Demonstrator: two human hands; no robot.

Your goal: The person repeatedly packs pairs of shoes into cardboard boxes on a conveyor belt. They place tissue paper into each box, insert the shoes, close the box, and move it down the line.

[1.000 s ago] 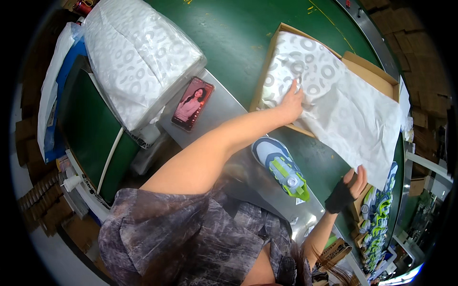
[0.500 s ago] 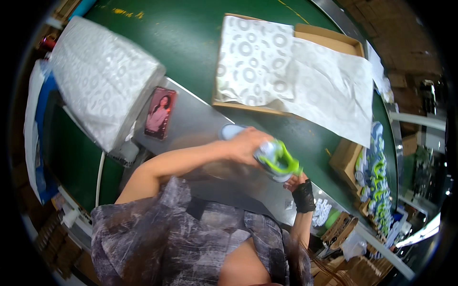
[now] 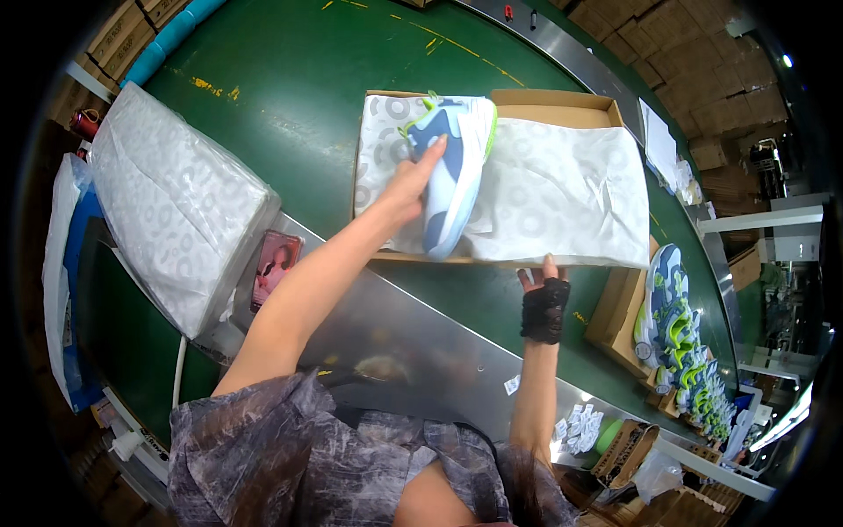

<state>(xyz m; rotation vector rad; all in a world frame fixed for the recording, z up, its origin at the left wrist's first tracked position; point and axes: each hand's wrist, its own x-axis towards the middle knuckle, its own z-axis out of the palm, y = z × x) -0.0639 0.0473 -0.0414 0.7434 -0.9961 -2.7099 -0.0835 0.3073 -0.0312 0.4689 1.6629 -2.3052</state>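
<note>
My left hand [image 3: 409, 180] grips a white and blue sneaker [image 3: 456, 167] with lime green trim, holding it on its side over an open cardboard shoe box [image 3: 553, 103]. White patterned tissue paper [image 3: 562, 198] lines the box and hangs over its near edge. My right hand [image 3: 537, 281], with a black wrist wrap, touches the near edge of the tissue paper with its fingers spread.
The box sits on a green belt [image 3: 290, 97] behind a metal ledge [image 3: 413, 342]. A thick wrapped stack of tissue paper [image 3: 176, 206] and a small picture card [image 3: 274, 268] lie at left. Several matching sneakers [image 3: 676, 334] are lined up at right.
My left hand has carried the sneaker from near my body up and forward over the box. My right hand has risen to the paper's near edge.
</note>
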